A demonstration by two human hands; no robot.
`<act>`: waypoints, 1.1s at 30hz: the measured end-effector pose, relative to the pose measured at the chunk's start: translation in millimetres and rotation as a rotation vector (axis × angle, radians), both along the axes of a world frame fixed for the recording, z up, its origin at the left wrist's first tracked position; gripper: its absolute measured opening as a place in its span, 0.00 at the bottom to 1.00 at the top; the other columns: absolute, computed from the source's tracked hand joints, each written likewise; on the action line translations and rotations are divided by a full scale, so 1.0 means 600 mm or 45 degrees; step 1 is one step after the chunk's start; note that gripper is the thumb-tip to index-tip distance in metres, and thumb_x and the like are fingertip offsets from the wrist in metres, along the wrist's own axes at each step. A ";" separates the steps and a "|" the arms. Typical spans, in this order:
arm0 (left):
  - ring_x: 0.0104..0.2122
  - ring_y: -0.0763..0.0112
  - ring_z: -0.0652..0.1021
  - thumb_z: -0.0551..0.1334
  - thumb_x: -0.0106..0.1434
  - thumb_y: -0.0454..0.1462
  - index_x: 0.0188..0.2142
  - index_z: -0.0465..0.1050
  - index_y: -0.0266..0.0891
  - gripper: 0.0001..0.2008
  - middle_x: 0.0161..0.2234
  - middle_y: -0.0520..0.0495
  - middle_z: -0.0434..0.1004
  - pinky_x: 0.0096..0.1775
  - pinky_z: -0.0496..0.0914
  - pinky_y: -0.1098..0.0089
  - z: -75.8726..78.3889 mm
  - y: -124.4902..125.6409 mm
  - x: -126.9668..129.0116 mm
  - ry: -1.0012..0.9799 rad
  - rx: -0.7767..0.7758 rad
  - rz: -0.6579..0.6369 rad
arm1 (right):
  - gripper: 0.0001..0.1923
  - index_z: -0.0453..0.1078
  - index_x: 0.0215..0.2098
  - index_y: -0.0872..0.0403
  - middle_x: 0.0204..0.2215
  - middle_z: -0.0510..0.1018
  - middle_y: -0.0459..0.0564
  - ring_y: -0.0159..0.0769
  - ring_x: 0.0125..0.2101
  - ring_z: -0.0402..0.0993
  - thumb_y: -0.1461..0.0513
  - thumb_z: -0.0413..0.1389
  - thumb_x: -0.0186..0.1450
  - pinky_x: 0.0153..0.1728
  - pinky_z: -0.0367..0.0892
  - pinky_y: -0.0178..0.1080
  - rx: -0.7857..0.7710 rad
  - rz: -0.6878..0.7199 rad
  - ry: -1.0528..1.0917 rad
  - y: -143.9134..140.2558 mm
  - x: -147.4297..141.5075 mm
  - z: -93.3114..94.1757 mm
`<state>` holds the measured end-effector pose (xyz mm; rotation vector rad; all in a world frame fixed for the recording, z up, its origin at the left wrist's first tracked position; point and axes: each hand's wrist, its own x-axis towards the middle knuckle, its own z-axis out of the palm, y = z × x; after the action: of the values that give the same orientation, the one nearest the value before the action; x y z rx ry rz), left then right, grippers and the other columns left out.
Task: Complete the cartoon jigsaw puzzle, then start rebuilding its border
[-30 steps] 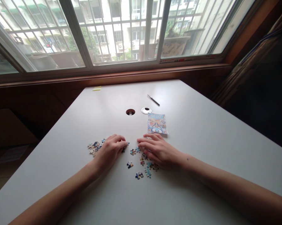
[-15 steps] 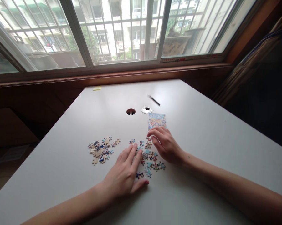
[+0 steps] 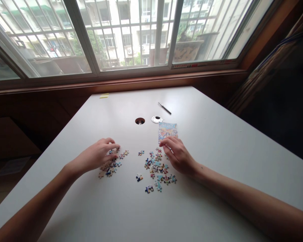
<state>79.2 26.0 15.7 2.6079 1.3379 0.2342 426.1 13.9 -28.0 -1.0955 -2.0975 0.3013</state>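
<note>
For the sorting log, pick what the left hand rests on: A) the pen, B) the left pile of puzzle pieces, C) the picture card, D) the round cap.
B: the left hand lies over the left pile of puzzle pieces, far from the pen.

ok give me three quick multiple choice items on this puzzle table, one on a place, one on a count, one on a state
1. Where does the pen lie?
A. beyond the picture card, toward the window
B. under the left hand
C. among the pieces

2. How many loose groups do the puzzle pieces form?
A. one
B. two
C. four

3. How is the left hand?
A. raised high off the table
B. fingers down on the left pile
C. gripping the pen

Answers: 1 A, the pen sits past the card. 2 B, the left pile and the right pile, with a few strays. 3 B, its fingertips rest on pieces.
</note>
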 end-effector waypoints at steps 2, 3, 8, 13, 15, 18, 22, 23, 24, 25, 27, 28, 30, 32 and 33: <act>0.45 0.60 0.77 0.56 0.69 0.50 0.54 0.74 0.48 0.19 0.50 0.42 0.74 0.42 0.73 0.67 -0.006 -0.002 0.005 -0.009 0.005 -0.008 | 0.09 0.68 0.38 0.52 0.36 0.75 0.50 0.41 0.40 0.68 0.65 0.46 0.70 0.46 0.62 0.46 -0.002 0.005 0.004 -0.001 -0.001 0.001; 0.46 0.60 0.77 0.57 0.70 0.49 0.56 0.73 0.48 0.19 0.51 0.42 0.73 0.43 0.73 0.66 -0.008 -0.003 0.011 -0.006 0.013 -0.021 | 0.09 0.68 0.38 0.52 0.36 0.75 0.50 0.40 0.39 0.68 0.65 0.46 0.70 0.46 0.62 0.46 -0.003 0.008 0.006 -0.001 -0.001 0.002; 0.48 0.61 0.75 0.59 0.70 0.40 0.54 0.73 0.50 0.15 0.49 0.44 0.75 0.49 0.70 0.61 -0.017 -0.007 0.037 -0.050 0.102 -0.196 | 0.09 0.67 0.37 0.52 0.35 0.74 0.50 0.40 0.39 0.68 0.64 0.46 0.70 0.46 0.62 0.46 -0.013 0.030 0.007 -0.001 -0.001 0.002; 0.41 0.66 0.76 0.55 0.72 0.35 0.45 0.78 0.47 0.13 0.42 0.45 0.77 0.45 0.71 0.62 -0.027 -0.012 0.053 -0.133 0.125 -0.216 | 0.08 0.67 0.37 0.52 0.35 0.74 0.49 0.40 0.39 0.68 0.65 0.46 0.70 0.45 0.61 0.46 -0.013 0.040 0.008 -0.001 -0.001 0.001; 0.39 0.66 0.76 0.54 0.72 0.34 0.44 0.79 0.44 0.13 0.42 0.44 0.77 0.41 0.72 0.65 -0.027 -0.022 0.062 -0.194 0.083 -0.201 | 0.09 0.67 0.37 0.52 0.35 0.74 0.49 0.39 0.38 0.68 0.65 0.46 0.70 0.46 0.61 0.46 -0.013 0.056 0.003 -0.001 -0.001 0.002; 0.40 0.66 0.77 0.54 0.71 0.32 0.43 0.79 0.41 0.13 0.43 0.43 0.78 0.42 0.74 0.65 -0.024 -0.047 0.083 -0.245 0.018 -0.183 | 0.09 0.67 0.37 0.52 0.35 0.74 0.49 0.39 0.38 0.68 0.65 0.46 0.70 0.46 0.60 0.46 -0.016 0.069 -0.003 -0.001 0.000 0.002; 0.42 0.66 0.76 0.53 0.71 0.29 0.40 0.77 0.39 0.13 0.43 0.44 0.78 0.43 0.74 0.65 -0.028 -0.086 0.122 -0.250 -0.012 -0.280 | 0.09 0.67 0.37 0.52 0.35 0.74 0.49 0.39 0.38 0.68 0.65 0.46 0.71 0.46 0.60 0.46 -0.013 0.071 -0.023 -0.001 0.000 0.003; 0.43 0.66 0.76 0.52 0.71 0.28 0.40 0.76 0.39 0.13 0.43 0.44 0.77 0.43 0.74 0.66 -0.029 -0.092 0.130 -0.259 -0.010 -0.321 | 0.09 0.67 0.37 0.52 0.35 0.74 0.49 0.39 0.39 0.68 0.65 0.46 0.71 0.46 0.60 0.46 -0.013 0.070 -0.026 -0.001 0.000 0.003; 0.45 0.66 0.76 0.52 0.71 0.28 0.41 0.76 0.39 0.14 0.45 0.44 0.77 0.44 0.74 0.66 -0.030 -0.096 0.137 -0.269 -0.003 -0.371 | 0.09 0.67 0.37 0.52 0.35 0.74 0.49 0.39 0.39 0.68 0.65 0.46 0.71 0.46 0.60 0.46 -0.014 0.069 -0.027 -0.002 0.000 0.003; 0.47 0.65 0.75 0.52 0.71 0.27 0.43 0.76 0.39 0.14 0.47 0.43 0.76 0.45 0.74 0.65 -0.030 -0.096 0.140 -0.275 0.005 -0.424 | 0.09 0.67 0.37 0.52 0.35 0.74 0.49 0.39 0.39 0.68 0.65 0.46 0.71 0.46 0.60 0.46 -0.016 0.069 -0.027 -0.002 0.000 0.003; 0.49 0.65 0.75 0.51 0.72 0.28 0.48 0.75 0.40 0.15 0.49 0.42 0.76 0.46 0.74 0.64 -0.023 -0.085 0.131 -0.288 0.031 -0.496 | 0.09 0.67 0.37 0.52 0.35 0.74 0.49 0.39 0.38 0.68 0.65 0.46 0.71 0.46 0.60 0.46 -0.019 0.076 -0.021 -0.002 0.000 0.003; 0.49 0.65 0.75 0.52 0.72 0.29 0.50 0.75 0.41 0.15 0.50 0.42 0.76 0.46 0.74 0.64 -0.017 -0.073 0.119 -0.289 0.041 -0.497 | 0.09 0.67 0.37 0.52 0.35 0.74 0.49 0.39 0.38 0.68 0.65 0.46 0.70 0.46 0.61 0.46 -0.020 0.081 -0.018 -0.001 0.000 0.003; 0.45 0.67 0.77 0.53 0.73 0.33 0.49 0.76 0.42 0.14 0.45 0.43 0.78 0.45 0.74 0.65 -0.003 -0.042 0.079 -0.290 0.044 -0.390 | 0.09 0.67 0.37 0.52 0.35 0.74 0.49 0.39 0.38 0.68 0.65 0.46 0.70 0.46 0.60 0.46 -0.023 0.091 -0.013 -0.001 0.001 0.002; 0.42 0.65 0.78 0.56 0.72 0.38 0.47 0.77 0.42 0.12 0.44 0.44 0.79 0.45 0.74 0.64 0.008 -0.009 0.029 -0.233 0.079 -0.168 | 0.09 0.67 0.37 0.52 0.35 0.73 0.49 0.39 0.39 0.68 0.65 0.46 0.70 0.46 0.60 0.46 -0.032 0.098 -0.016 0.000 0.001 0.000; 0.42 0.63 0.78 0.57 0.71 0.42 0.47 0.78 0.42 0.13 0.44 0.44 0.79 0.45 0.74 0.64 0.011 0.005 0.005 -0.180 0.090 -0.056 | 0.09 0.67 0.37 0.52 0.35 0.73 0.49 0.39 0.39 0.67 0.65 0.46 0.70 0.46 0.60 0.46 -0.038 0.098 -0.020 0.000 0.001 0.000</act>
<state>82.4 29.0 22.5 2.6194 1.2455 0.4578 426.7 14.2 -28.2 -1.0387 -2.1586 0.3635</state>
